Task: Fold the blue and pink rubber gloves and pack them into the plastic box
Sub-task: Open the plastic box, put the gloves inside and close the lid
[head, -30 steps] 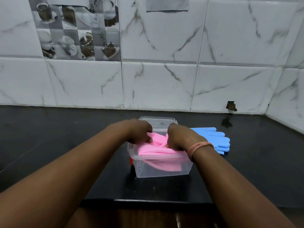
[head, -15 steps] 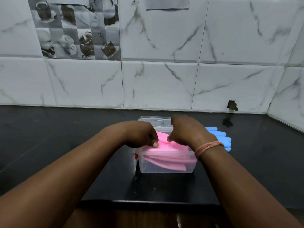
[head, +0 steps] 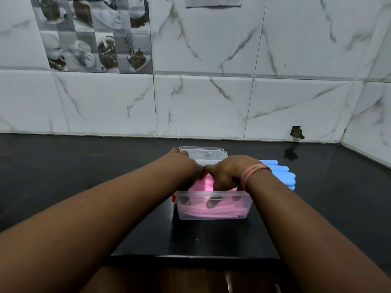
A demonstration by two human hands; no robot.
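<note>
A clear plastic box (head: 213, 216) stands on the black counter. Folded pink gloves (head: 211, 211) lie inside it, part still rising above the rim. My right hand (head: 227, 174) reaches down into the box, its fingers pressed on the pink gloves and visible through the clear wall. My left hand (head: 187, 163) is at the box's far left rim, touching the pink rubber beside the right hand. The blue gloves (head: 283, 173) lie flat on the counter to the right of the box, partly hidden by my right wrist.
The box's clear lid (head: 203, 154) lies just behind the box. A marble-tiled wall (head: 201, 102) runs along the back and turns at the right corner. The counter's front edge (head: 194, 258) is near me.
The pink gloves have sunk deeper into the box. My right hand has pushed down inside it, and my left hand has shifted toward the far rim.
</note>
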